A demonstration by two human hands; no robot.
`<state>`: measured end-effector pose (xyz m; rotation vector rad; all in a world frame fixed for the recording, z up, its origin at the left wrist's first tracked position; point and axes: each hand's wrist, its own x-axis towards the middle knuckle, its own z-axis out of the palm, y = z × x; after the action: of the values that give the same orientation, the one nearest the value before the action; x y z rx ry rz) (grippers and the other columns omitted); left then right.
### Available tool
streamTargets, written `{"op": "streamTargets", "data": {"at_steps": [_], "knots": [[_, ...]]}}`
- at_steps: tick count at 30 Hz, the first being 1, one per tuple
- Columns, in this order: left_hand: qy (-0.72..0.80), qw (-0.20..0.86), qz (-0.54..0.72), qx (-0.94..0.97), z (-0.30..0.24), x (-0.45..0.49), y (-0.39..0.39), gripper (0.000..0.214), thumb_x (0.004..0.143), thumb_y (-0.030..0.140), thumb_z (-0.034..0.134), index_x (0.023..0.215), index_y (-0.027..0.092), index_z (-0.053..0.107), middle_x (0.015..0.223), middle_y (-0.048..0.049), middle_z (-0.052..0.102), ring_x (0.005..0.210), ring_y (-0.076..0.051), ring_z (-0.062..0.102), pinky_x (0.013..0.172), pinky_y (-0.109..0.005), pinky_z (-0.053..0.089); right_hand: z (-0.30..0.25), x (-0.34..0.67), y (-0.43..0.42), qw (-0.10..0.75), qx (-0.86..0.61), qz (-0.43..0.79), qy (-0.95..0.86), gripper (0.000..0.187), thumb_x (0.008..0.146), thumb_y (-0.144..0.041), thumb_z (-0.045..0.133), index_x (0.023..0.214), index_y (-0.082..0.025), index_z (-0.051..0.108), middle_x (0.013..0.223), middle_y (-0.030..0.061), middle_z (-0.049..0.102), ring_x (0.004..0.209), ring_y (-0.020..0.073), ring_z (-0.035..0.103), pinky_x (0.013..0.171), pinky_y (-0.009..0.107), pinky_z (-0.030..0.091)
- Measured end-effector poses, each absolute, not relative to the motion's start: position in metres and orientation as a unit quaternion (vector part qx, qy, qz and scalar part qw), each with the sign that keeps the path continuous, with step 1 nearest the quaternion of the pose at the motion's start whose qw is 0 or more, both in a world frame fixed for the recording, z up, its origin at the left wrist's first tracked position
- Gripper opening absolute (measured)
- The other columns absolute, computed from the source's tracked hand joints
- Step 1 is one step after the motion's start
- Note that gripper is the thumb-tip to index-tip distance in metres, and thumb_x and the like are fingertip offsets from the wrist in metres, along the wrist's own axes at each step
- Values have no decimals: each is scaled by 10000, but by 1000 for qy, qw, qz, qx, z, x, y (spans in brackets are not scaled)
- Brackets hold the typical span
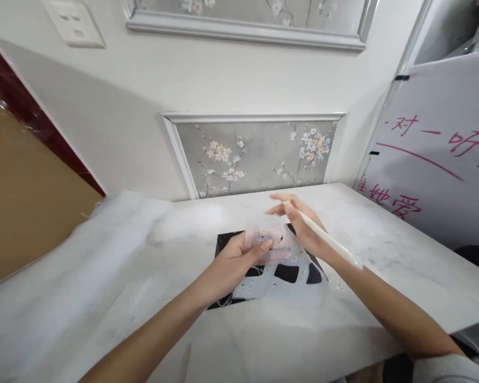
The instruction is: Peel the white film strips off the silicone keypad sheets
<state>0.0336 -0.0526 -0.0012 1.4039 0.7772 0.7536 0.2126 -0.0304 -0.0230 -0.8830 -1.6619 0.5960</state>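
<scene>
desk (pixel 399 250), marble-patterned, carrying black mat (pixel 225 240). perforated translucent sheet (pixel 293 260) lies partly on the mat, long axis running from frame centre toward lower right, nearer the left hand (pixel 233 260), which is clenched on its upper left edge. right hand (pixel 299 226), just beside the sheet's top, grasps white rod (pixel 329 239) along the palm.

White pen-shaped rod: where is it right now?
In the head view, the white pen-shaped rod sits in the right hand, angled back over the wrist, beside the perforated translucent sheet held by the left hand.
</scene>
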Motion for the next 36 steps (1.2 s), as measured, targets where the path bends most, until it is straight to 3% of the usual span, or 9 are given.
{"op": "streamTargets", "data": {"at_steps": [4,9,14,19,22,25,30,33,36], "knots": [[379,417,368,740,1,27,-50,172,795,302,631,699,183,711,623,1,646,564,-133,564,545,-197,411,-35,212,-17,421,-406,285,-759,366,917,-449,380,820,-182,611,775,12,635,707,127,572,645,226,409],[314,255,441,801,1,27,-53,229,827,172,551,883,265,753,849,-13,730,763,-175,660,715,-219,461,-51,215,5,408,-463,217,-756,443,916,-479,345,721,-166,591,671,8,593,626,114,517,579,217,360],[254,255,494,791,-4,27,-60,244,813,125,556,873,255,754,853,-32,735,806,-199,688,748,-268,513,-63,208,13,317,-510,190,-777,465,930,-453,303,700,-164,586,614,5,567,572,115,496,540,222,343],[230,261,618,705,3,26,-68,152,818,277,618,735,239,739,711,-26,714,669,-194,677,656,-302,549,-88,201,22,247,-548,151,-785,389,939,-364,347,717,-161,593,694,53,635,641,146,566,594,240,353],[233,298,681,627,18,20,-65,176,789,353,658,686,221,714,664,9,685,607,-150,659,627,-270,562,-110,198,29,190,-576,127,-785,337,930,-316,391,737,-145,609,749,111,669,703,188,618,601,256,352],[243,347,733,532,37,1,-55,105,775,371,678,802,273,704,728,81,686,620,-93,654,573,-192,549,-130,197,34,142,-595,100,-784,320,933,-318,387,794,-145,618,764,137,680,712,219,645,568,262,338],[367,365,728,450,65,-39,-44,133,846,437,577,964,428,638,1077,197,655,1024,-102,619,728,-160,547,-144,200,38,114,-599,56,-791,343,957,-367,328,863,-175,596,784,99,686,748,216,663,566,249,329],[418,348,639,543,67,-46,-41,279,818,493,578,1045,342,637,1171,82,643,1016,-185,634,782,-266,563,-146,200,38,108,-596,39,-795,335,960,-372,324,860,-187,584,762,75,683,741,202,663,553,239,312],[477,296,475,678,58,-44,-33,336,768,497,625,922,207,697,1009,-42,712,808,-211,686,769,-340,561,-146,198,36,107,-590,32,-799,322,961,-362,327,849,-194,577,748,57,679,740,189,660,530,237,276]]}}
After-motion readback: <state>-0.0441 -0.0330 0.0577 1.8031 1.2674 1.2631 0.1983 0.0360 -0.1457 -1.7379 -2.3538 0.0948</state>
